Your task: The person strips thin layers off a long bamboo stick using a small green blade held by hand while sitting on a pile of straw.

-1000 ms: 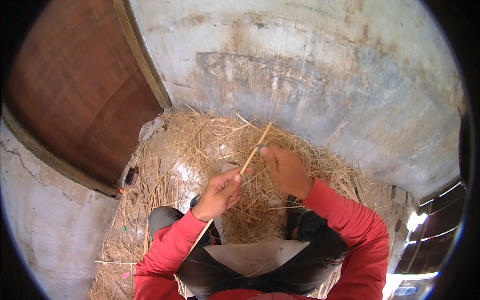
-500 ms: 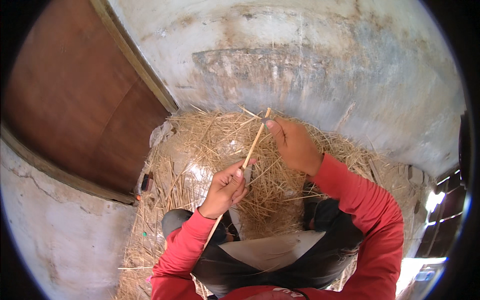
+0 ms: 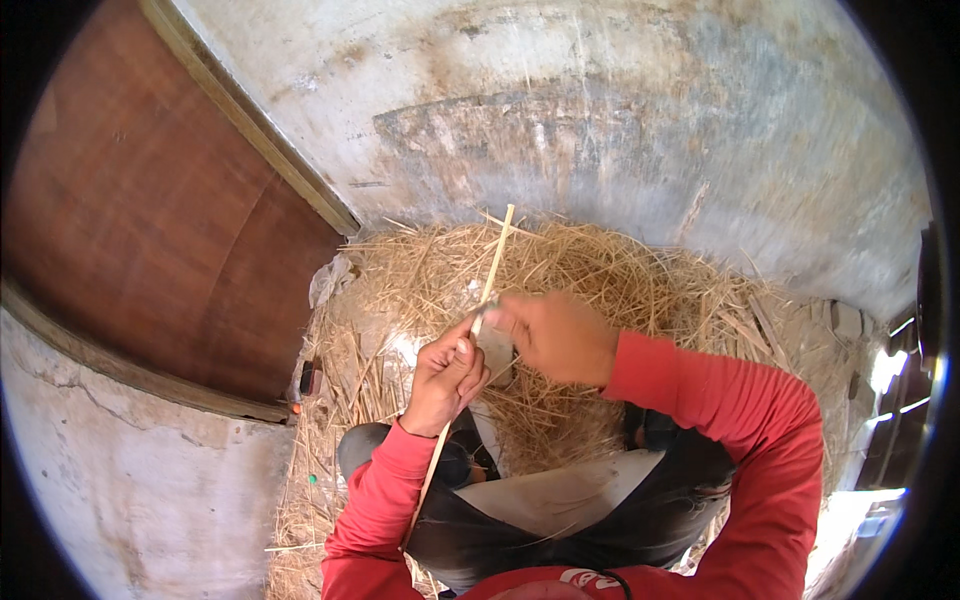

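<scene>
My left hand [image 3: 446, 376] is closed around a long, thin pale wooden strip [image 3: 497, 253]. The strip slants from its free tip near the wall, down through my fingers and along my left sleeve toward my lap. Just above the left fingers, my right hand [image 3: 557, 335] is closed, its outline smeared by motion. A small dark blade-like piece [image 3: 488, 306] shows at its fingertips, against the strip. Most of that piece is hidden by the fingers, so its exact kind is unclear.
Pale shavings and straw-like strips [image 3: 590, 260] cover the floor between my legs and the stained wall [image 3: 600, 130]. A brown door [image 3: 180, 220] stands at the left. By its corner lie a crumpled whitish rag [image 3: 330, 279] and a small dark red object [image 3: 311, 378]. Blocks [image 3: 846, 320] sit far right.
My right hand has slid down the strip from near its tip to just above my left fingers. The strip now stands a little steeper, its tip shifted left.
</scene>
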Tool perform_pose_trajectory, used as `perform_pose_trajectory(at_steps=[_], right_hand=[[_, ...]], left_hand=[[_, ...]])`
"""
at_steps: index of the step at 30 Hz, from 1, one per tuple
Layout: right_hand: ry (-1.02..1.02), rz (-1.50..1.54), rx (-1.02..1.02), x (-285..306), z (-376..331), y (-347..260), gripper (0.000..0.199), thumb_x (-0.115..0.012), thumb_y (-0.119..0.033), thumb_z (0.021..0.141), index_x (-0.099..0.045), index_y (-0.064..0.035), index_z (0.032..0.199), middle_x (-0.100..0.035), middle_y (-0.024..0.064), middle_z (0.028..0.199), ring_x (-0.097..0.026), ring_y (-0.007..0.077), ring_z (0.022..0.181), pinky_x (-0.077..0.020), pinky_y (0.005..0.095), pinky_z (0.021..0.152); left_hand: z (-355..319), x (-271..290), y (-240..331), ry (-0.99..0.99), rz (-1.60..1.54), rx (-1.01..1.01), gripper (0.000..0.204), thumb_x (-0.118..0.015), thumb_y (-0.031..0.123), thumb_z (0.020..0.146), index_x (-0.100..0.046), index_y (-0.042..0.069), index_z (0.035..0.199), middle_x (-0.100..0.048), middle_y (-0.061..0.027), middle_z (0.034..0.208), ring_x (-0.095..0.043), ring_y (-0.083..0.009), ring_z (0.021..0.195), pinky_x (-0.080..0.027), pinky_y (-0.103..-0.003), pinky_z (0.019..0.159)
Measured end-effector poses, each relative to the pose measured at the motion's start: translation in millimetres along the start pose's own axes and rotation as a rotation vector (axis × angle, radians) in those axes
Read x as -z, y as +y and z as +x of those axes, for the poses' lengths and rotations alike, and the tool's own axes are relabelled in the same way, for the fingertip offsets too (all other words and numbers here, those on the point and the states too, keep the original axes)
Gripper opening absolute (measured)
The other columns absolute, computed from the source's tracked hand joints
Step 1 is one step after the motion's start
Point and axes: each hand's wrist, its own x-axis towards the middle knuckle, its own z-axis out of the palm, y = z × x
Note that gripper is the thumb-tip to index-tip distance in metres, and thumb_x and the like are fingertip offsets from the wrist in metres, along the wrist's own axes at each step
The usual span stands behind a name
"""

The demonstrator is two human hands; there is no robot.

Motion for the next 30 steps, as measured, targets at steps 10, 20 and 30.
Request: perform_pose_trajectory(at_steps=[10, 20, 30], right_hand=[[0.032, 0.011, -0.034, 0, 3, 3, 0.047, -0.044, -0.04, 0.109, -0.063, -0.0005, 0.091, -0.06, 0.0234, 0.067, -0.06, 0.0451, 0.062, -0.0466, 0.0532, 0.059], [-0.023, 0.059, 0.055, -11, 0, 3, 0.041, -0.044, -0.035, 0.109, -0.065, -0.003, 0.095, -0.062, 0.0241, 0.072, -0.061, 0.0452, 0.065, -0.0491, 0.0518, 0.06], [0.035, 0.028, 0.019, -9, 1, -6, 0.041, -0.044, -0.032, 0.109, -0.065, -0.0002, 0.096, -0.06, 0.0248, 0.068, -0.062, 0.044, 0.064, -0.0478, 0.052, 0.059]], left_hand=[[0, -2, -2, 0.041, 0.106, -0.048, 0.052, -0.052, 0.026, 0.109, -0.043, -0.001, 0.152, -0.034, 0.0051, 0.055, -0.029, -0.005, 0.042, -0.028, -0.022, 0.043], [2, 3, 0, 0.023, 0.054, -0.04, 0.052, -0.051, 0.028, 0.109, -0.044, -0.002, 0.151, -0.035, 0.0049, 0.055, -0.029, -0.0053, 0.04, -0.028, -0.022, 0.042], [-2, 4, 3, -0.005, -0.082, 0.054, 0.051, -0.044, 0.03, 0.111, -0.042, 0.0, 0.152, -0.031, 0.0053, 0.056, -0.027, -0.0058, 0.042, -0.028, -0.022, 0.044]])
